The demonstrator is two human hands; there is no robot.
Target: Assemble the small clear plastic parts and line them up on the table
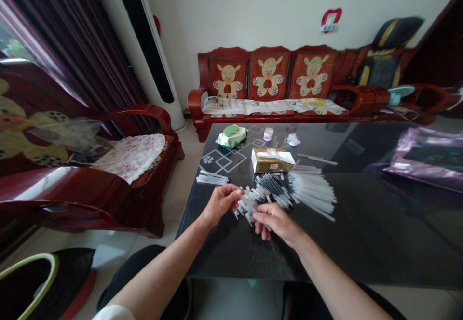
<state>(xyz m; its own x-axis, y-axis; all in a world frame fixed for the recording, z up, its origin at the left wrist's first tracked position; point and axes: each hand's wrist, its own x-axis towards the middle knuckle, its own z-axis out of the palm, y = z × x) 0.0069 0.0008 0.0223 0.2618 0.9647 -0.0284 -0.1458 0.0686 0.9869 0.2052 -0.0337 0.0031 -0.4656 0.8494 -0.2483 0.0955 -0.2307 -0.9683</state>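
My left hand [224, 201] is closed in a pinch at the left edge of a pile of short white plastic pieces [247, 202]; what its fingertips hold is too small to make out. Lower and to the right, my right hand [277, 222] has its thumb and fingers closed on a pale, slim plastic tube, mostly hidden by the fingers. Behind the hands lies a bunch of thin black pen refills [274, 188]. Beside these, translucent white tubes [314, 190] are fanned out. Several white pens [212, 178] lie side by side at the left.
A gold tissue box [272, 161] stands behind the refills on the dark glossy table [369, 228]. Farther back are a green wipes pack [232, 137], a small white tub [268, 133] and a crumpled tissue [293, 140]. Purple shiny packaging [428, 158] lies at the right.
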